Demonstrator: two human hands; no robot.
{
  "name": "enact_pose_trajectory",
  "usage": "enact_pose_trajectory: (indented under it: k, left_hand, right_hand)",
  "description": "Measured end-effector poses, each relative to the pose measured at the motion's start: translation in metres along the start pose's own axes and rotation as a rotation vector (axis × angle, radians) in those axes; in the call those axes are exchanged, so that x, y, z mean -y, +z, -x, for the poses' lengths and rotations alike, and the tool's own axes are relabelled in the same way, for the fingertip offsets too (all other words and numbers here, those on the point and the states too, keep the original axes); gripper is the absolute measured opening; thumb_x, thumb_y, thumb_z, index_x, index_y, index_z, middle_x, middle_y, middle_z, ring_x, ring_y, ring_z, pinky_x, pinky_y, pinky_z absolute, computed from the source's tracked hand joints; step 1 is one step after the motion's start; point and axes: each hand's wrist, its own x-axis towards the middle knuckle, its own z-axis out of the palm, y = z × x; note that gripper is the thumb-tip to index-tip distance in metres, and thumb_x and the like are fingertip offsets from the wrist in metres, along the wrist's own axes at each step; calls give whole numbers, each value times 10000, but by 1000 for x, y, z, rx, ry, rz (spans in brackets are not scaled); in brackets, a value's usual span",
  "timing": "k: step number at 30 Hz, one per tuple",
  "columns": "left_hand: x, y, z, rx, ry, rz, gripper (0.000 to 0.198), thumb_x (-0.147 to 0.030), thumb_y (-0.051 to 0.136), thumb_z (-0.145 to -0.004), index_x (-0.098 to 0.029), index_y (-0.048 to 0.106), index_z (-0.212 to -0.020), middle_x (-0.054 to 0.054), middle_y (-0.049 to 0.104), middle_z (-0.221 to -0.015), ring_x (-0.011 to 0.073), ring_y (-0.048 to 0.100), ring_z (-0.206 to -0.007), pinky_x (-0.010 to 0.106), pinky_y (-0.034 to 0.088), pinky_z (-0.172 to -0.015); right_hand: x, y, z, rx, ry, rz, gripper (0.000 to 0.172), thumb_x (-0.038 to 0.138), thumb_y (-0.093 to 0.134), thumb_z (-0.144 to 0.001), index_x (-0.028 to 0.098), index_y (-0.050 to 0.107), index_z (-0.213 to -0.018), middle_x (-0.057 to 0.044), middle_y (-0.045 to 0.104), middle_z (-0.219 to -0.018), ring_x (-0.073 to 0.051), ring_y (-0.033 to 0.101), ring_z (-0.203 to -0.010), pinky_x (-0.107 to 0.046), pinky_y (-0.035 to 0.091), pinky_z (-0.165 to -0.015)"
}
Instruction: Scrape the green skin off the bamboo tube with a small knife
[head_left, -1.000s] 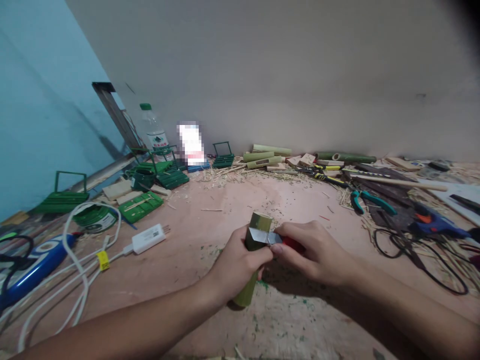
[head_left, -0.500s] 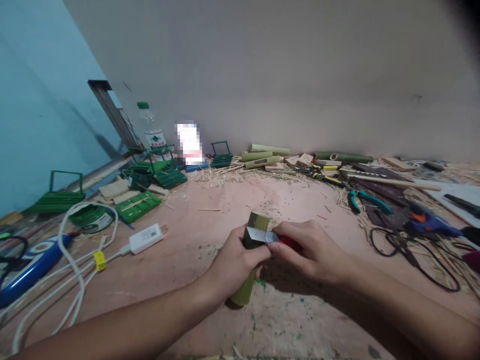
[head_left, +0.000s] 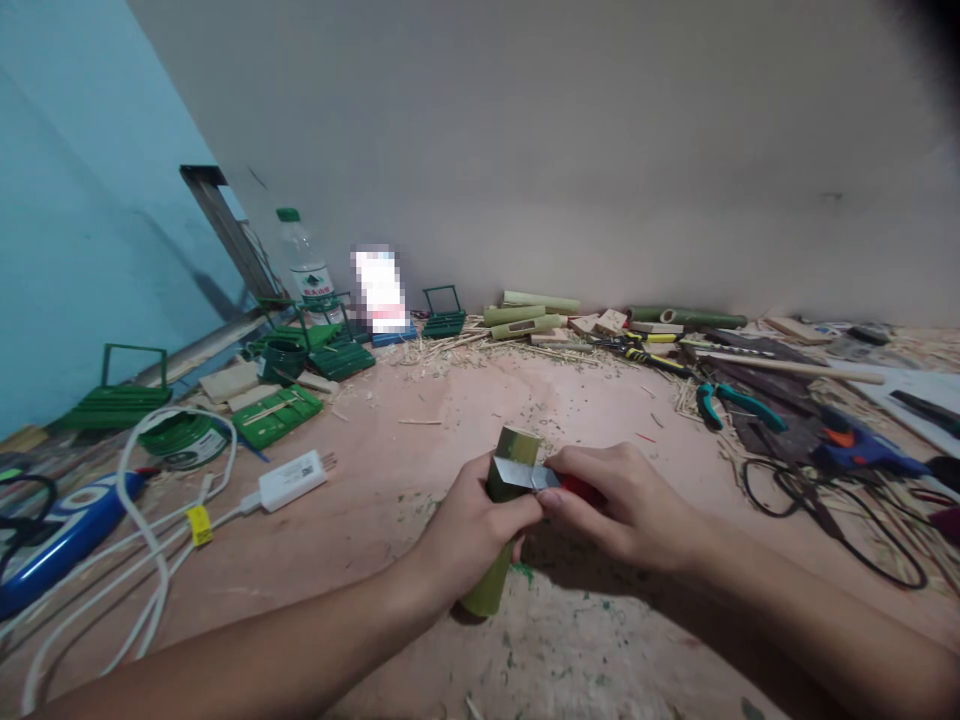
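A length of green bamboo (head_left: 486, 588) stands tilted at the middle front of the table, its lower end at the tabletop. My left hand (head_left: 480, 515) is wrapped round its upper half, and the palm side is hidden. In my right hand (head_left: 619, 500) is a utility knife (head_left: 581, 490) with a red handle, gripped between thumb and fingers. The knife's broad metal blade (head_left: 521, 474) lies across the bamboo just below its top end. My left thumb reaches to the right, close to my right thumb and the knife.
At left are a white charger (head_left: 292, 480) with its cable, a blue tube (head_left: 64, 545) and several green-painted pieces (head_left: 277, 415). A bottle (head_left: 307, 265) and a bright phone (head_left: 380, 290) stand at the back. Cut bamboo (head_left: 525, 325), pliers (head_left: 739, 405) and a glue gun (head_left: 862, 445) lie back and right.
Almost nothing differs. Both hands, the bamboo and the knife keep the same pose, with only a very slight shift of the whole view.
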Motion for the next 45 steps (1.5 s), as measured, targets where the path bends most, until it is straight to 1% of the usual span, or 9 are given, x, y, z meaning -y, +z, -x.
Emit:
enact_pose_trajectory:
  k: [7,12,14,19,23,28,35,40,45]
  left_hand:
    - [0,0,1,-12,-27,1,203,-333,725,-675,-192,592,-735,-60,513,-459,106,445,-425,226,348,-430]
    - [-1,-1,-3,28,-30,4,156,-224,684,-581,-175,589,-695,-56,516,-475,92,435,-424,215,335,-421]
    - [-1,-1,-3,42,-30,7,160,-204,682,-568,-169,591,-695,-56,521,-496,89,435,-430,213,344,-420]
    - [0,-2,-3,67,4,35,185,-181,660,-558,-168,602,-733,-62,529,-527,89,440,-452,205,349,-417]
    - [0,-2,-4,72,35,33,177,-164,656,-543,-168,597,-709,-61,529,-531,89,441,-475,202,347,-428]
    - [-4,-2,-3,27,44,13,176,-159,655,-568,-169,594,-733,-72,520,-527,86,427,-467,206,331,-433]
    - [-3,-3,-1,27,85,-3,169,-154,667,-602,-185,581,-745,-79,528,-528,92,438,-477,211,334,-450]
    - [-2,-3,0,50,94,-23,126,-139,651,-612,-182,569,-698,-76,511,-529,89,431,-491,210,332,-458]
    - [-3,-3,3,35,108,-33,131,-132,655,-636,-177,575,-730,-74,520,-552,90,434,-517,203,338,-462]
  right_hand:
    - [1,-1,-2,3,4,3,295,360,528,-1067,159,603,-865,35,517,-690,-91,462,-565,-228,330,-568]
    - [7,-4,-3,25,33,-10,269,304,532,-1037,167,575,-810,46,480,-660,-84,414,-536,-231,306,-546]
    - [9,-5,-3,37,42,-34,245,284,520,-1025,168,575,-817,43,483,-661,-88,418,-538,-234,306,-547]
    - [14,-7,-4,76,30,-35,250,290,513,-1014,172,560,-799,8,541,-698,-110,458,-590,-250,331,-586]
    - [15,-6,-5,64,20,-6,241,295,543,-1000,176,551,-790,5,543,-706,-113,457,-601,-251,325,-592]
    - [15,-3,-3,51,90,-14,296,334,514,-1049,179,554,-800,28,514,-676,-98,440,-562,-241,312,-570]
    - [16,-3,-5,67,45,-11,337,336,482,-1069,193,508,-764,25,498,-672,-103,437,-565,-248,310,-568]
    - [18,-4,-5,65,21,-2,328,321,492,-1069,195,504,-766,27,494,-675,-102,436,-568,-248,312,-569]
    - [22,-5,-5,54,-13,39,314,301,490,-1068,193,507,-773,29,486,-671,-102,429,-555,-253,299,-557]
